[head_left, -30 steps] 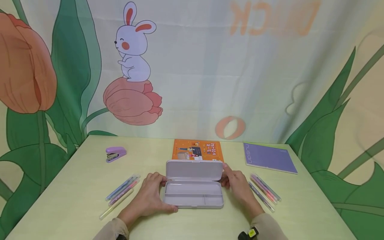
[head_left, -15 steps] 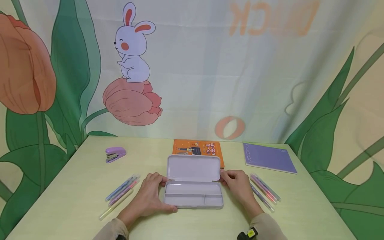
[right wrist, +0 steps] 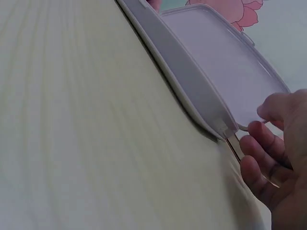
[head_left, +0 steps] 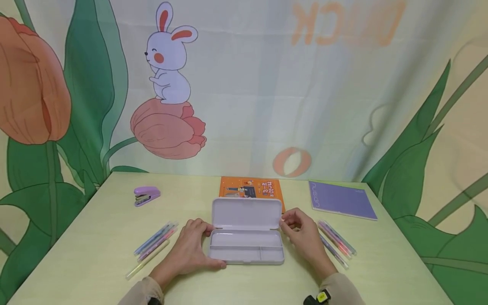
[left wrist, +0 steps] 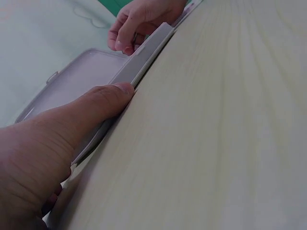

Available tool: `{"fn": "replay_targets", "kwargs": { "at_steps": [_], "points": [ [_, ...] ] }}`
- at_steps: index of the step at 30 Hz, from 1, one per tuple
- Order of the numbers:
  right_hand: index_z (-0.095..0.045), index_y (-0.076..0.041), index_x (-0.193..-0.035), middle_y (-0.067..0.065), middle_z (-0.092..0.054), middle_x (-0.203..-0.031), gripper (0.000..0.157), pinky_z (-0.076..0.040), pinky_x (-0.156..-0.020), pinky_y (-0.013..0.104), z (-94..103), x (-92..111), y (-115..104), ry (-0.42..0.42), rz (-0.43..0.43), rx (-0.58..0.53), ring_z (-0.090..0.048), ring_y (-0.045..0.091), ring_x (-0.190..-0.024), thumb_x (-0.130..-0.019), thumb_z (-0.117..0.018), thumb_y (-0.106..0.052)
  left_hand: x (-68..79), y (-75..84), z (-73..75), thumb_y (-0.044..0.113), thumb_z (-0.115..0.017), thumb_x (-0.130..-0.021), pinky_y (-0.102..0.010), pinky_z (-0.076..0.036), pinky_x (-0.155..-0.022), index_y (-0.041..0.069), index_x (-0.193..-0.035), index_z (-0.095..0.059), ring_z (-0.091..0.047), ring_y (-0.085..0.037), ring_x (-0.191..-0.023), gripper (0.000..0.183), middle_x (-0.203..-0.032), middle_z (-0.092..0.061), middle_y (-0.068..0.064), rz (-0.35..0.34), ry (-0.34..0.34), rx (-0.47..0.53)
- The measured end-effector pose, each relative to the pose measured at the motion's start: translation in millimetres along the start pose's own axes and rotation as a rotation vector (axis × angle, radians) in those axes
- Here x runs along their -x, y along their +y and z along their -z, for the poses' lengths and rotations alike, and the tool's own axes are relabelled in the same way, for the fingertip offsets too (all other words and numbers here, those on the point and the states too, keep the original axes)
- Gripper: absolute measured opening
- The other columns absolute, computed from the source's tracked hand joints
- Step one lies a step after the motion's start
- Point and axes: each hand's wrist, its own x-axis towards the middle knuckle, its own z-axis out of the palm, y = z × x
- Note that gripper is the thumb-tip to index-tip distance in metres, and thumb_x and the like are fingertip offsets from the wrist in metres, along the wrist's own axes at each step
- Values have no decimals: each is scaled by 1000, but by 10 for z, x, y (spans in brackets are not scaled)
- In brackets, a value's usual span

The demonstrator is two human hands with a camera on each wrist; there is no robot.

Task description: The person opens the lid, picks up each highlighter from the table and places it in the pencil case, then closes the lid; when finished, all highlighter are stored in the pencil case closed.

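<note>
A pale lilac pencil case [head_left: 245, 247] lies with its lid [head_left: 247, 214] raised and leaning back; its divided base holds nothing. My left hand [head_left: 190, 250] grips the left end of the base, thumb along the front edge and fingers at the back corner. The thumb [left wrist: 108, 98] presses the front wall in the left wrist view. At the lid's right edge is my right hand [head_left: 303, 235], its fingers curled. The right wrist view has a fingertip [right wrist: 268, 109] overlapping the lid's corner and the other fingers bent beside the hinge end; part of this contact is hidden.
Several pens [head_left: 156, 241] lie left of the left hand, and several more [head_left: 337, 241] right of the right hand. A purple stapler [head_left: 147, 196] sits at the back left. An orange booklet [head_left: 251, 188] is behind the lid; a purple notebook [head_left: 343, 200] lies at the back right.
The lid has tilted farther back than a second ago, then shifted slightly in the last half second. My right hand has slid down its edge and turned a little. The left hand keeps its place.
</note>
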Motion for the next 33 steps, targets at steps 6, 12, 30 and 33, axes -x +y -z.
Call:
{"fn": "replay_targets", "kwargs": {
  "at_steps": [6, 12, 30, 33],
  "points": [
    [-75, -13, -118, 7, -73, -103, 24, -59, -75, 26, 24, 75, -51, -106, 13, -11, -70, 20, -92, -97, -89, -15, -11, 11, 7, 78, -100, -56, -44, -47, -101, 12, -127, -71, -48, -15, -110, 101, -109, -58, 10, 16, -16, 23],
    [-72, -13, -142, 4, -72, -120, 57, -58, -92, 30, 117, 199, 26, -237, 134, 67, -68, 24, -108, -92, -95, -26, -21, 32, 23, 79, -99, -56, -45, -47, -101, 11, -129, -71, -49, -16, -111, 103, -111, -59, 9, 28, -26, 20],
    [-67, -16, -146, -1, -64, -132, 84, -51, -104, 31, 190, 194, 80, -374, 190, 165, -59, 22, -119, -75, -106, -39, -69, 76, 157, 82, -98, -56, -46, -50, -100, 8, -136, -72, -51, -17, -111, 112, -114, -61, 6, 3, -100, -62],
    [-68, -16, -141, -1, -65, -132, 79, -51, -104, 32, 177, 200, 84, -375, 187, 161, -59, 22, -119, -75, -105, -38, -72, 56, 251, 82, -97, -58, -46, -53, -100, 12, -137, -74, -53, -17, -110, 107, -114, -62, 5, 16, -111, -76]
  ]
}}
